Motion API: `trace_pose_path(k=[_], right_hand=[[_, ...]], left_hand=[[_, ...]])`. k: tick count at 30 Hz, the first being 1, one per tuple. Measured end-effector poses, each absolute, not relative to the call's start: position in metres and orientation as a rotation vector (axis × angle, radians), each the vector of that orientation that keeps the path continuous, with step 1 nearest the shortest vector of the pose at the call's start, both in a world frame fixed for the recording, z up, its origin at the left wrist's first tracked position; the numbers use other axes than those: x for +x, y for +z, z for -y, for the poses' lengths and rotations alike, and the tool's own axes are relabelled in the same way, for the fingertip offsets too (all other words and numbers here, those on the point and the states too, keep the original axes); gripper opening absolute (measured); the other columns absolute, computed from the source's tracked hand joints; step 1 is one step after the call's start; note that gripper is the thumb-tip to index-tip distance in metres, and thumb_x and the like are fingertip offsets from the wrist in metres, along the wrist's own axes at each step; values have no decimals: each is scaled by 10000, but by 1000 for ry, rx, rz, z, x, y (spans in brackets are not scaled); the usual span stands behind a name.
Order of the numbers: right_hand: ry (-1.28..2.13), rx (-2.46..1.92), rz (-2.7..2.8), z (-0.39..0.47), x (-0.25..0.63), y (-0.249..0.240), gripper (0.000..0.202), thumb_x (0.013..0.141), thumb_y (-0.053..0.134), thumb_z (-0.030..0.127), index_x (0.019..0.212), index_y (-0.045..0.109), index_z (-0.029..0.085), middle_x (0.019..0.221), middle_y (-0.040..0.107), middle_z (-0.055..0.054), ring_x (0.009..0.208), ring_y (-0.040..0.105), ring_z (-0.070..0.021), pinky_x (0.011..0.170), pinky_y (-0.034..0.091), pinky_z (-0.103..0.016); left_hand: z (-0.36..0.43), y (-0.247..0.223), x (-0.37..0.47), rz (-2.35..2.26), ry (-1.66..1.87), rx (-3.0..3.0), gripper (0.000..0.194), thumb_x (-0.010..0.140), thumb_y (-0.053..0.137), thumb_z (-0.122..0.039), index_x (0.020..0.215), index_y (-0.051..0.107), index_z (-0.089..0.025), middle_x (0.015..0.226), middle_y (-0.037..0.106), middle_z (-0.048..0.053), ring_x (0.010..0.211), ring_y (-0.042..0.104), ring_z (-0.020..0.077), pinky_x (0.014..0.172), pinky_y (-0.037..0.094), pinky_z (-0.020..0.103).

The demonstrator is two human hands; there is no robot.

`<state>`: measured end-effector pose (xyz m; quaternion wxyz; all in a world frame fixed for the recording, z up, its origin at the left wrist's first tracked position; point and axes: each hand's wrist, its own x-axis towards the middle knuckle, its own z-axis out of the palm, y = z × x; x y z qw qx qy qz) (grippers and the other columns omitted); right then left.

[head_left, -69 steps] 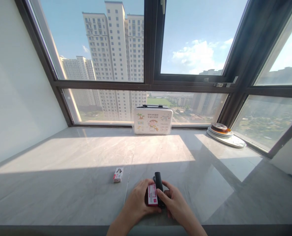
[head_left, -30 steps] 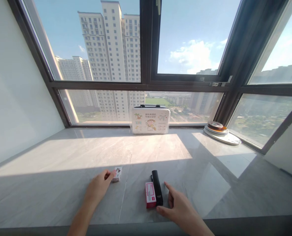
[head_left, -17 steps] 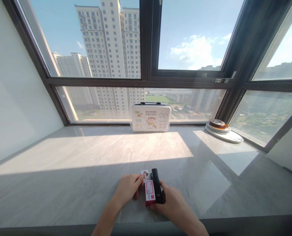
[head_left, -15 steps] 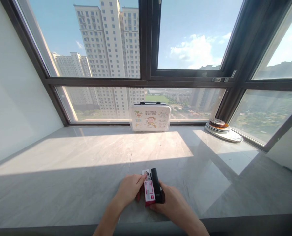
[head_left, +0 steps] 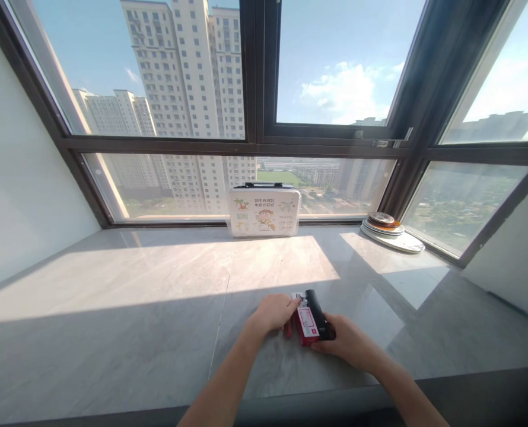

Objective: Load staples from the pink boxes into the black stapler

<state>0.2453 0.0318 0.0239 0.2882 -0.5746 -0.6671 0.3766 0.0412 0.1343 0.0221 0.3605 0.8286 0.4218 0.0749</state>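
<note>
A small white-and-magenta box (head_left: 307,322) lies on the grey stone sill, turned slightly. Along its right side, touching it, is a long rounded black thing shaped like a stapler (head_left: 316,313). My left hand (head_left: 273,312) grips the box from the left, its thumb on the far part of the top face. A reddish shape shows below that hand; I cannot make out what it is. My right hand (head_left: 346,339) closes around the near right end of the stapler, with its thumb at the box's near end. Some fingers of both hands are hidden.
A white carry case (head_left: 264,212) with cartoon prints stands upright against the window at the back. A stack of plates (head_left: 391,228) sits in the back right corner. The sill's front edge (head_left: 299,392) runs close below my forearms.
Both hands have moved right and slightly away from me with the box and the stapler, held side by side. The camera view has shifted a little to the right.
</note>
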Motion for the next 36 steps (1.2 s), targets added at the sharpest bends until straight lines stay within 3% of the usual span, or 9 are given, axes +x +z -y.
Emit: trace_pose_path(k=[6, 11, 17, 19, 22, 26, 30, 33, 36], right_hand=[[1191, -1564, 1603, -35, 333, 32, 522, 612, 827, 411, 1043, 714, 140, 932, 744, -78, 897, 650, -290, 748, 474, -316], [1146, -1654, 1586, -37, 358, 38, 592, 603, 835, 444, 1090, 712, 130, 877, 730, -79, 846, 646, -272, 726, 476, -317], [1053, -1819, 1538, -25, 396, 17, 1003, 675, 805, 449, 1511, 335, 158, 627, 565, 63, 558, 518, -157, 539, 378, -255], [1026, -1838, 1521, -14, 414, 9, 909, 726, 756, 484, 1482, 360, 172, 640, 550, 61, 542, 488, -154, 510, 362, -258], [879, -1945, 1584, 7, 426, 1, 493, 814, 657, 520, 1183, 595, 199, 665, 584, 15, 591, 519, -174, 543, 367, -280], [564, -2160, 1742, 26, 384, -4, 258, 920, 524, 475, 832, 590, 242, 715, 664, -29, 673, 599, -209, 611, 335, -303], [362, -2098, 1880, 16, 286, -7, 192, 959, 472, 376, 833, 556, 259, 742, 684, -27, 733, 631, -232, 629, 296, -311], [330, -1980, 1911, -5, 219, -4, 144, 957, 481, 336, 877, 574, 259, 756, 672, -27, 762, 622, -235, 659, 324, -310], [209, -1791, 1927, -25, 179, 3, 169, 938, 523, 285, 1087, 600, 295, 1053, 684, -39, 1021, 599, -261, 822, 361, -333]], left_hand=[[-151, 13, 146, -1023, 128, 2123, 740, 1004, 232, -602, 639, 686, -145, 627, 705, 105, 581, 635, 186, 698, 506, 329], [-154, 14, 184, -1019, 124, 2113, 733, 1016, 208, -561, 660, 691, -139, 645, 702, 120, 610, 643, 196, 735, 519, 345], [-156, 9, 155, -1113, 178, 2076, 734, 1005, 147, -577, 694, 665, -160, 544, 636, 71, 492, 576, 158, 624, 483, 295], [-163, 11, 126, -1167, 233, 2068, 673, 1008, 165, -548, 750, 652, -162, 559, 639, 61, 469, 562, 148, 605, 463, 287], [-170, 17, 70, -1279, 355, 2079, 566, 1009, 186, -493, 871, 632, -172, 631, 663, 49, 507, 579, 150, 653, 462, 296], [-148, 14, 1, -1448, 533, 2138, 420, 989, 274, -462, 1044, 599, -202, 911, 696, 89, 873, 644, 231, 869, 458, 387], [-92, -13, -39, -1556, 818, 2381, 445, 980, 383, -444, 1358, 495, -237, 1456, 490, 122, 1382, 386, 291, 1157, 244, 503], [-63, -27, -50, -1559, 792, 2508, 522, 999, 394, -439, 1507, 351, -327, 1594, 351, 49, 1492, 238, 282, 1214, 128, 541], [-59, -27, -49, -1601, 696, 2533, 523, 1018, 354, -448, 1532, 314, -358, 1621, 308, 24, 1514, 191, 273, 1219, 96, 563]])
